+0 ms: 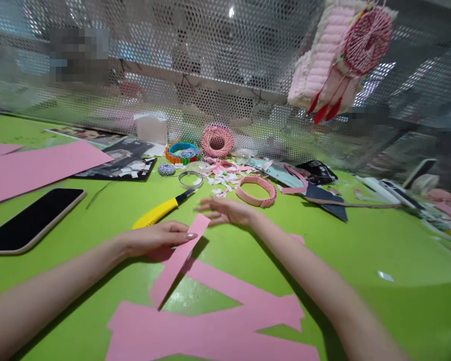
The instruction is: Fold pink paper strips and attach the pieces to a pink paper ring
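My left hand (154, 238) pinches a narrow pink paper strip (177, 259) between its fingers, and the strip's lower end slants down towards the table. My right hand (227, 210) hovers open, fingers spread, and holds nothing. Just beyond it lie a yellow utility knife (163, 210) and a pink paper ring (256, 190). Several long pink paper strips (210, 326) cross one another on the green table (398, 255) below my hands.
A black smartphone (32, 220) and large pink sheets (33, 168) lie at the left. Paper scraps (221, 180), coiled paper rings (217, 140) and black printed sheets (124, 160) sit farther back. A pink paper craft (342, 55) hangs before perforated metal mesh (248, 75).
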`<state>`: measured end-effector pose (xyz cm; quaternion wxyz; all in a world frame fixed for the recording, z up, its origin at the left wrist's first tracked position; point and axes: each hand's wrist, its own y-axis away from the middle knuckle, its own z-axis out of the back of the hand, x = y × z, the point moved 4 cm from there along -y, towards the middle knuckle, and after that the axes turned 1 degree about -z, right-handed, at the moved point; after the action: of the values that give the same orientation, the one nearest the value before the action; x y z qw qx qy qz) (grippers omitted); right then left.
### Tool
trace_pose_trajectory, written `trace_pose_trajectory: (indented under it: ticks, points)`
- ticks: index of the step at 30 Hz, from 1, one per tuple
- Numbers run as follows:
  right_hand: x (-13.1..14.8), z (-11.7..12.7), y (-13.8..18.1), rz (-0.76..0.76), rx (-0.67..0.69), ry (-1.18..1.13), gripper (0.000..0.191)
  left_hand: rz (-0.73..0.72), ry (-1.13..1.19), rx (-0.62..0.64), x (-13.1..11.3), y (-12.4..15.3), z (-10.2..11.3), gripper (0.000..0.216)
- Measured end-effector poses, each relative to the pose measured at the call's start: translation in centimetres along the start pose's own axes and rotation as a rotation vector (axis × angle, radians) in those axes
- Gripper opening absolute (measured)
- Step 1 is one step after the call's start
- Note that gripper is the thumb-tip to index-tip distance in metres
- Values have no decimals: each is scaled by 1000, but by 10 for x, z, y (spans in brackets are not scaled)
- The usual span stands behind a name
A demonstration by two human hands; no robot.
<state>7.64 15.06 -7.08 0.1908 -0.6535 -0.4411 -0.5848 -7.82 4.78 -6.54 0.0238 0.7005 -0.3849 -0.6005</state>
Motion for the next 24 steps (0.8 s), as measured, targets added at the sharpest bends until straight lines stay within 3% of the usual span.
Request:
trace_pose_trajectory:
  ticks: [3, 6, 11, 13, 16, 20, 22, 24]
  points:
    - [29, 25, -20, 196, -194, 71, 32, -16, 28, 4, -2, 1, 3, 31]
    - [40, 27, -10, 244, -215, 176, 34, -26, 38, 21, -2, 2, 4, 33]
    - [15, -18, 55, 48, -55, 487, 38, -14, 7, 61, 1, 6, -1, 33]
    - [3, -40, 86, 54, -115, 614, 34, 6, -22, 60, 1, 9, -3, 33]
    - [-14, -67, 125, 77, -211, 1031, 53, -17, 36, -28, -4, 12, 1, 31]
    - [-31, -88, 153, 100, -100, 1194, 65, -162, 161, -140, -16, 12, 14, 23]
    - [-36, -92, 158, 102, -69, 1210, 60, -209, 179, -148, -19, 10, 17, 21]
    - [-41, -94, 160, 127, -83, 1232, 43, -236, 199, -159, -18, 7, 18, 19]
